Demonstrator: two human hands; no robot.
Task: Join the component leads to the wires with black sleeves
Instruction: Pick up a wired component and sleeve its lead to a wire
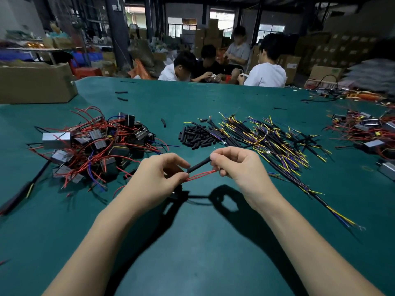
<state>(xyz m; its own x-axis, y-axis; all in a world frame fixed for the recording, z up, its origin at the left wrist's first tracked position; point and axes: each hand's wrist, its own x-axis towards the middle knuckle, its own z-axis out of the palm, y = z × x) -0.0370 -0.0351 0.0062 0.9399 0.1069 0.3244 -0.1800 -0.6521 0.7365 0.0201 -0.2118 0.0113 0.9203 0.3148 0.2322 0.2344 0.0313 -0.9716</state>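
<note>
My left hand (159, 177) pinches two thin red leads (202, 175) near their base. A dark component (177, 192) hangs under that hand, mostly hidden. My right hand (236, 165) pinches the far end of the red leads and grips a black sleeve (199, 165) that slants between both hands just above the leads. Both hands hover over the green table (192, 242). A pile of short black sleeves (195, 136) lies behind my hands. To its right spreads a heap of black-sheathed wires with yellow and blue ends (269, 142).
A tangle of components with red and blue leads (96, 146) lies at the left. More components (367, 131) sit at the right edge. A cardboard box (36, 84) stands at the back left. Several people sit beyond the table's far edge.
</note>
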